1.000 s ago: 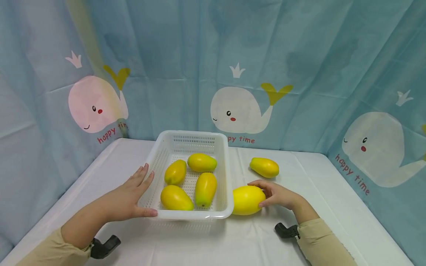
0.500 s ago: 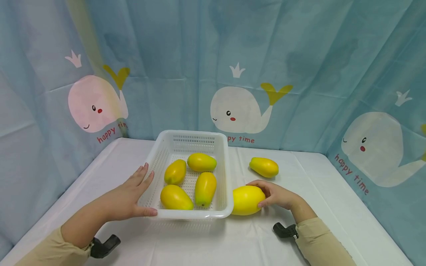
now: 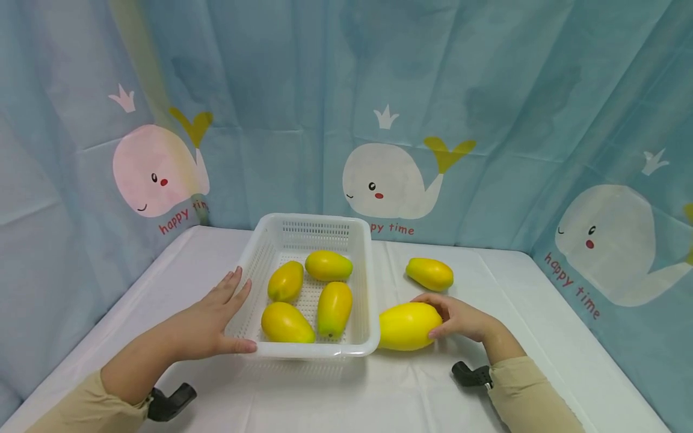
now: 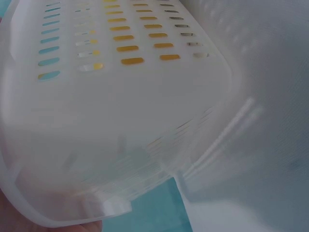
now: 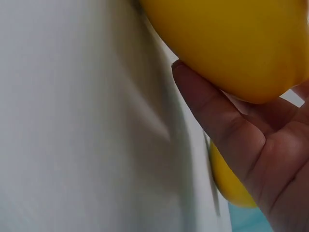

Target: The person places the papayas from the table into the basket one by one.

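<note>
A white perforated plastic basket [image 3: 373,300] stands on the table with several smaller yellow fruits, green at one end, lying inside, among them a mango-like fruit [image 3: 334,308]. My left hand [image 3: 208,322] rests against its left front corner, fingers straight and spread, thumb along the front rim. Through the slots of the basket wall [image 4: 111,106] in the left wrist view, yellow patches show. Beside the basket's right wall lies a large, smooth, oval yellow fruit [image 3: 408,326], its left end hidden by the basket. My right hand [image 3: 460,319] grips its right end, with fingers curved over the top and thumb [image 5: 217,111] against the near side.
Another smaller yellow fruit [image 3: 430,273] lies on the white tablecloth [image 3: 487,270] behind my right hand. A blue curtain [image 3: 281,168] with whale prints encloses the table at the back and sides. Black camera mounts [image 3: 170,403] sit at both wrists.
My right hand has shifted slightly to the right along with the large yellow fruit, so more of that fruit shows beside the basket. The left hand and the basket have stayed in place.
</note>
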Demonstrator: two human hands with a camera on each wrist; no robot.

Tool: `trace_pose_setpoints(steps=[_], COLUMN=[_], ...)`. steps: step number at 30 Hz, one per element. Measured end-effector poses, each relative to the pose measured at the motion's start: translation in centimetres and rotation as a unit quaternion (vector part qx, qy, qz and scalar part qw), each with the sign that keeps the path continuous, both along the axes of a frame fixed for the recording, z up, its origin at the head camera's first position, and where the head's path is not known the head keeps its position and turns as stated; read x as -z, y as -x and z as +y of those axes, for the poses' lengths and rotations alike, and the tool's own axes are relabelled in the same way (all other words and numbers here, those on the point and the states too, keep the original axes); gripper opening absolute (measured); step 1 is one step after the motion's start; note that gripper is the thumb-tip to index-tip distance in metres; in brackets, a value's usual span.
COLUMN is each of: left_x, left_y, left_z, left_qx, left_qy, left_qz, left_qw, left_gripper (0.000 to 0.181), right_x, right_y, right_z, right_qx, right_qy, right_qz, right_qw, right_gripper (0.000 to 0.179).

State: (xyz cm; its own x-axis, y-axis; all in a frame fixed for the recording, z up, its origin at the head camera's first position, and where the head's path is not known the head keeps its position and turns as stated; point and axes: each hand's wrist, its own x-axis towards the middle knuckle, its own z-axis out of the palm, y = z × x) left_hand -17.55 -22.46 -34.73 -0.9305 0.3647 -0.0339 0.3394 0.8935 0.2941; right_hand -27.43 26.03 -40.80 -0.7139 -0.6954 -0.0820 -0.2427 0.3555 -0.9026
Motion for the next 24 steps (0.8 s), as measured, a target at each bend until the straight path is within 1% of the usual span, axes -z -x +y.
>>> trace_pose_setpoints(steps=[4,6,9,15,19,24], left_x=[0.2,0.2,0.2,0.3,0.3,0.3], left_y=[0.0,0.0,0.0,0.1,0.1,0.1], left_z=[0.0,-0.1,-0.1,-0.1,-0.2,-0.1], left_qx=[-0.001,-0.004,-0.001,0.005,0.0,-0.002], left_qy=[0.001,0.0,-0.001,-0.001,0.003,0.013], left_qz=[0.002,0.002,0.003,0.003,0.003,0.013], left_qw=[1.0,1.0,1.0,1.0,1.0,0.9998], left_gripper=[0.118,0.119,0.118,0.117,0.118,0.12], right_x=[-0.6,-0.9,-1.3,-2.2,-3.0,-4.3], right_y=[-0.1,-0.1,0.0,0.1,0.2,0.6], right_z=[0.8,1.1,1.6,2.3,2.7,2.9], right_qx=[0.02,0.025,0.032,0.045,0.057,0.053], right_qy=[-0.005,-0.006,-0.002,0.006,0.004,0.016], right_qz=[0.013,0.027,0.035,0.038,0.041,0.046], right_qw=[0.9997,0.9993,0.9989,0.9983,0.9976,0.9974], right_gripper=[0.062,0.063,0.062,0.062,0.064,0.063])
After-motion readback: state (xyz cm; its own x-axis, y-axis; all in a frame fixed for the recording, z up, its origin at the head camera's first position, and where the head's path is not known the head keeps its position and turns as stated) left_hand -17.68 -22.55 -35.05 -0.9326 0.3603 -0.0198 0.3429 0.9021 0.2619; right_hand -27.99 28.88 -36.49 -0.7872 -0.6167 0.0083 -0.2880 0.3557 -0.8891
